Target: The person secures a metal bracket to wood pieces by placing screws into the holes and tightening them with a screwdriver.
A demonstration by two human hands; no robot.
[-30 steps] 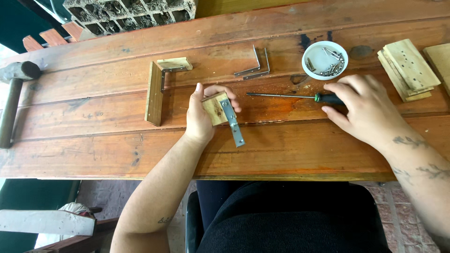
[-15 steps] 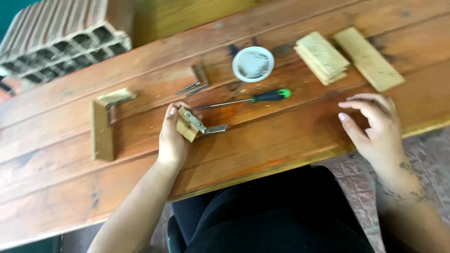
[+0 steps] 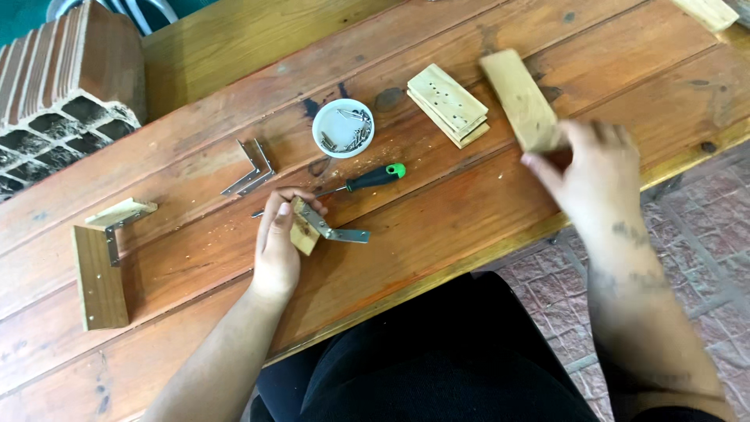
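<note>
Seated person at a reddish-brown plank table (image 3: 437, 234), viewed from above. Nearest the table's edge, the left hand (image 3: 277, 246) rests on the boards with its fingers closed around a small pale wooden block (image 3: 303, 228), to which a grey metal angle bracket (image 3: 332, 229) is fitted; one arm of the bracket lies flat on the table, pointing right. At the near left lies an L-shaped assembly of two pale wooden pieces joined by a metal bracket (image 3: 101, 262). Just beyond the left hand, a screwdriver with a black-and-green handle (image 3: 375, 177) lies on the boards, its shaft pointing left behind the hand. To the right, the right hand (image 3: 594, 176), blurred by motion, grasps the near end of a flat, pale wooden slat (image 3: 519, 98); whether the slat touches the table cannot be told. Farther back, left of centre, two loose grey metal angle brackets (image 3: 250, 166) lie nested together. Beyond the screwdriver stands a small white round dish of metal screws (image 3: 344, 127), and to its right a short stack of pale wooden plates with drilled holes (image 3: 449, 105). At the far left corner stands a ribbed hollow clay brick (image 3: 62, 86).
</note>
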